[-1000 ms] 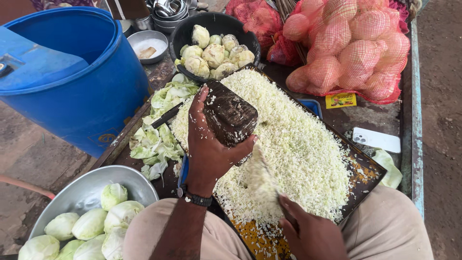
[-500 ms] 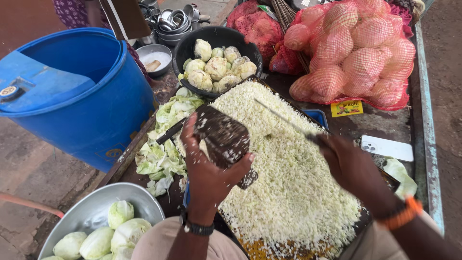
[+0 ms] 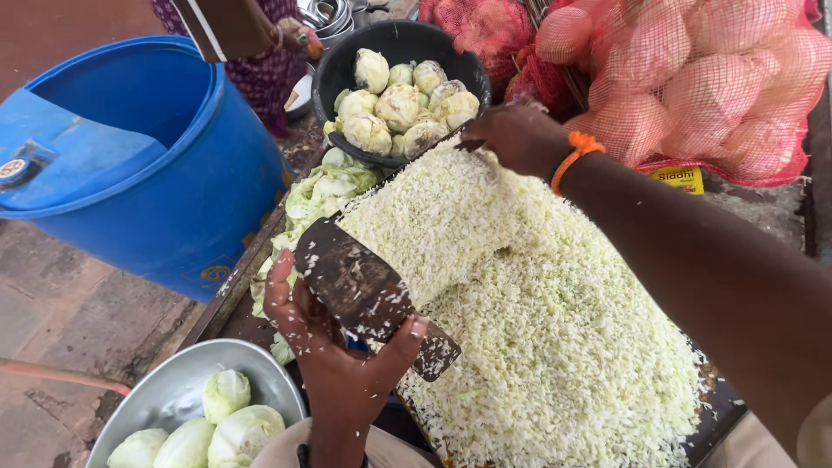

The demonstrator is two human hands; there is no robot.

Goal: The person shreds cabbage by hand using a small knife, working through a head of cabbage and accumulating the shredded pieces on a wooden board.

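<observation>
**Gathering the shredded cabbage on the board**

At the far left stands a blue barrel point(image 3: 130, 165), and at the worktop's near left corner a steel bowl point(image 3: 156, 394) holds pale halved cabbages point(image 3: 227, 394). Just right of it the left hand point(image 3: 342, 364) is closed around a dark wooden block point(image 3: 368, 290), tilted, with its lower edge set against the near left side of the shredded cabbage heap point(image 3: 537, 321), which covers nearly the whole board at the worktop's middle. Loose green outer leaves point(image 3: 325, 186) lie along the left edge, and a black tub point(image 3: 399, 43) of trimmed cabbage cores sits at the far edge.

The right hand point(image 3: 516, 134) reaches across to the heap's far corner, fingers curled downward. To work the heap well, I judge the block should stay low and flush to the board as a stop, while the far hand pulls in short strokes so shreds do not spill over the edges.

Whether the right hand grips a knife cannot be told; only a dark sliver shows at its fingertips. The board itself is almost wholly buried. Netted sacks point(image 3: 693, 78) at the far right are cut off by the frame, as is the person's right forearm.
</observation>
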